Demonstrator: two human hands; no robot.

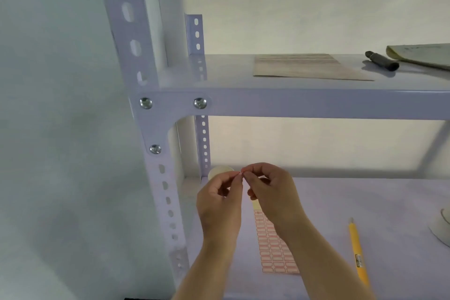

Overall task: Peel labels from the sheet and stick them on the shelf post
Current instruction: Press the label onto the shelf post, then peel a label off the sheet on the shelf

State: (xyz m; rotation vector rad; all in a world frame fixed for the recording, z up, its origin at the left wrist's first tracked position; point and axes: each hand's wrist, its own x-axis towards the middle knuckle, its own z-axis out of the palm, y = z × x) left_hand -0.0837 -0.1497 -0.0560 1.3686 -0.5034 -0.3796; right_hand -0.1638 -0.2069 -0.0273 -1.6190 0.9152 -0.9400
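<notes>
A small label (pixel 241 172) is pinched between the fingertips of the left hand (pixel 220 198) and right hand (pixel 272 192), both closed on it. The upright shelf post (pixel 165 192), long axis vertical, lies left of the hands, nearer the left; the label sheet (pixel 275 248) lies below the right wrist.

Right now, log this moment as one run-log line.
phase: label peeled | left hand + right hand: pinching label together | label sheet: lower shelf | shelf post: no label visible
</notes>
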